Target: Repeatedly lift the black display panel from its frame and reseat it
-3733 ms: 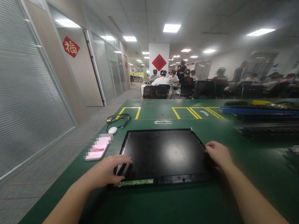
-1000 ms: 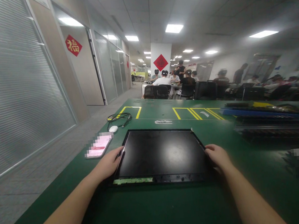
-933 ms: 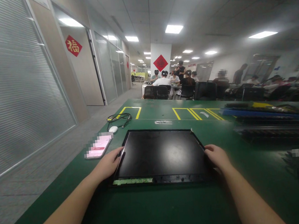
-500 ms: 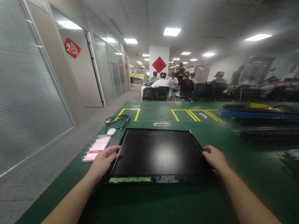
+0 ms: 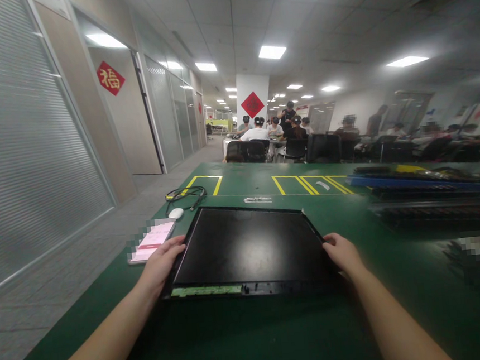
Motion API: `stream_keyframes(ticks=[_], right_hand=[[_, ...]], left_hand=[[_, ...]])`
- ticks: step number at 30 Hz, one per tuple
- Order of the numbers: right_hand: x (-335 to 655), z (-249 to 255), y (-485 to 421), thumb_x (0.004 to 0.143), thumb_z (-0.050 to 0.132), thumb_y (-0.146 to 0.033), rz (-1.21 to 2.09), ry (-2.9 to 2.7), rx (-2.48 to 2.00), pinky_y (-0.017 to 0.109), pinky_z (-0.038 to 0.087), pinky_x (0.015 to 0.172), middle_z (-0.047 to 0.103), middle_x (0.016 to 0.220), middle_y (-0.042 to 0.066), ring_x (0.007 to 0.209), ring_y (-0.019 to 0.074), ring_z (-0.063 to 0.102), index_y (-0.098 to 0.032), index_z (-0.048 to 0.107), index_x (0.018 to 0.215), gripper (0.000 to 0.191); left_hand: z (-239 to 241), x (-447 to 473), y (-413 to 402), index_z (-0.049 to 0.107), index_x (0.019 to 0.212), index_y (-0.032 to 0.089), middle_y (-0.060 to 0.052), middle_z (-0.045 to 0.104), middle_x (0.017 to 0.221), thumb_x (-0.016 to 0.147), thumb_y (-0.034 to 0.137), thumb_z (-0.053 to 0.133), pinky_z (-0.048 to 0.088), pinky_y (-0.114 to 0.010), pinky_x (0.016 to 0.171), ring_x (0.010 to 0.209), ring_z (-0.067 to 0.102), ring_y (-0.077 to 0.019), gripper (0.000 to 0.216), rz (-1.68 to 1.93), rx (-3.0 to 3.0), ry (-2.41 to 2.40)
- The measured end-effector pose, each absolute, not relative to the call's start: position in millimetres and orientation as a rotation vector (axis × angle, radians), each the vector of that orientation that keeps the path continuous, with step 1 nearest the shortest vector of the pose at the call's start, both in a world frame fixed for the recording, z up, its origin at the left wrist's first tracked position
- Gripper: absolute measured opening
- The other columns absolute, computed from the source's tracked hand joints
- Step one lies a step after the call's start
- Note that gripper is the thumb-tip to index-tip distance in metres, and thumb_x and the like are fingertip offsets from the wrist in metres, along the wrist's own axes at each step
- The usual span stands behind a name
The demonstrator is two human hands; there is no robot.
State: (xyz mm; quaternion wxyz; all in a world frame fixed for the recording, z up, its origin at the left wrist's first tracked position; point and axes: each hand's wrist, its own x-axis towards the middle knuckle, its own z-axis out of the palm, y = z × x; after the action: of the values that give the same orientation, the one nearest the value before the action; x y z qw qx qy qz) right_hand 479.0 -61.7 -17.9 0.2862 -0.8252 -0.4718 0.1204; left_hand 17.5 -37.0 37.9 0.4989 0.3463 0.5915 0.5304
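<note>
A flat black LCD screen panel (image 5: 250, 246) lies in front of me, its glossy face up and a green circuit strip (image 5: 207, 290) along the near edge. On its left side, my left hand (image 5: 161, 265) is closed at the frame, thumb hidden. My right hand (image 5: 344, 254) grips the opposite side, with the thumb and fingers at the edge. Whether the panel rests flat on the table or is slightly raised, I cannot tell.
The green table (image 5: 254, 341) has yellow tape outlines. Left of the panel are a phone (image 5: 155, 240), a white mouse-like object (image 5: 176, 213) and a coiled black cable (image 5: 186, 195). Stacked dark and blue parts (image 5: 421, 184) lie at right. Several people (image 5: 256, 131) sit beyond.
The view has shifted slightly, moving the scene a little to the left. My left fingers have drawn back slightly toward the panel's outer edge. My right hand keeps its place.
</note>
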Motion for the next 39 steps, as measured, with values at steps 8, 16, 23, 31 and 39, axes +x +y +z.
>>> stream_keyframes(ticks=[8, 16, 23, 31, 39], right_hand=[[477, -16, -63, 0.078, 0.055, -0.029, 0.347, -1.246, -2.213, 0.027, 0.045, 0.06, 0.072, 0.096, 0.007, 0.081, 0.0205, 0.065, -0.021, 0.069, 0.105, 0.031], [476, -15, -63, 0.079, 0.051, -0.028, 0.32, -1.309, -2.22, 0.027, 0.042, 0.063, 0.07, 0.087, 0.004, 0.078, 0.0193, 0.063, -0.023, 0.067, 0.115, 0.04], [473, -14, -63, 0.082, 0.049, -0.029, 0.289, -1.393, -2.226, 0.027, 0.039, 0.059, 0.069, 0.083, 0.002, 0.074, 0.018, 0.062, -0.026, 0.072, 0.111, 0.037], [474, -17, -62, 0.081, 0.05, -0.032, 0.248, -1.433, -2.254, 0.027, 0.041, 0.06, 0.069, 0.088, 0.003, 0.078, 0.0188, 0.062, -0.027, 0.073, 0.11, 0.038], [475, -20, -61, 0.081, 0.048, -0.032, 0.274, -1.437, -2.244, 0.029, 0.043, 0.067, 0.07, 0.101, 0.005, 0.087, 0.0205, 0.063, -0.026, 0.071, 0.114, 0.041]], left_hand=[[33, 17, -33, 0.065, 0.115, 0.016, 0.001, 0.073, 0.062, 0.086, 0.007, 0.058, 0.049, -0.02, 0.044, 0.046, 0.064, -0.0126, 0.031, 1.227, 0.781, 1.406], [31, 17, -33, 0.061, 0.125, 0.018, 0.001, 0.073, 0.061, 0.087, 0.011, 0.058, 0.049, -0.022, 0.041, 0.043, 0.064, -0.0152, 0.039, 1.179, 0.779, 1.394], [28, 17, -33, 0.056, 0.131, 0.019, 0.002, 0.071, 0.059, 0.082, 0.01, 0.066, 0.052, -0.023, 0.043, 0.041, 0.064, -0.0152, 0.05, 1.187, 0.773, 1.332], [37, 22, -40, 0.05, 0.139, 0.019, 0.001, 0.071, 0.059, 0.087, 0.006, 0.06, 0.055, -0.024, 0.043, 0.04, 0.065, -0.0162, 0.055, 1.18, 0.742, 1.329], [37, 19, -40, 0.046, 0.144, 0.022, -0.002, 0.074, 0.061, 0.089, 0.007, 0.06, 0.06, -0.031, 0.049, 0.051, 0.072, -0.022, 0.059, 1.14, 0.686, 1.223]])
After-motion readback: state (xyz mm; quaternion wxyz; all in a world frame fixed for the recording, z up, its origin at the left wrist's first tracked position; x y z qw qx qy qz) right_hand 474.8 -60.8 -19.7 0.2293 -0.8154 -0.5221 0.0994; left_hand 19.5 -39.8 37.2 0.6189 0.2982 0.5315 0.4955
